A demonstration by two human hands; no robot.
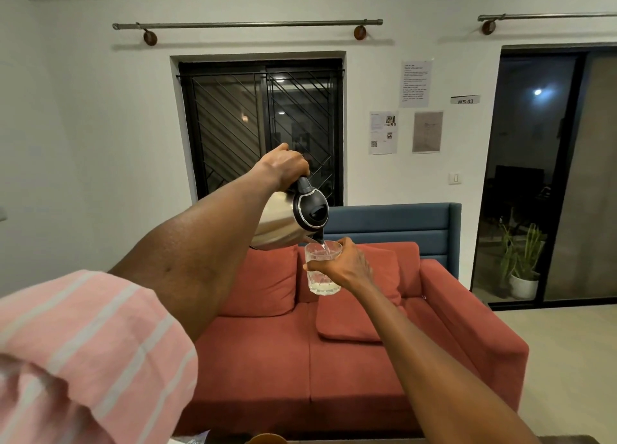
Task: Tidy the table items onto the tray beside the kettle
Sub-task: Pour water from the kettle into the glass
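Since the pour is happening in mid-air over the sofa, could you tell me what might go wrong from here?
1. The left hand tips the kettle over a narrow glass gripped by the right hand; a small wobble could send water onto the fingers.
2. Nothing supports the glass, so any spill would probably land on the red sofa below.

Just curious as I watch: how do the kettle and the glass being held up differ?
The kettle is opaque steel with a black lid; the glass is clear, with a little liquid at its bottom. The kettle is tipped steeply, spout down; the glass stands upright. The kettle is larger. The left hand grips the kettle; the right hand holds the glass. Both are held in mid-air.
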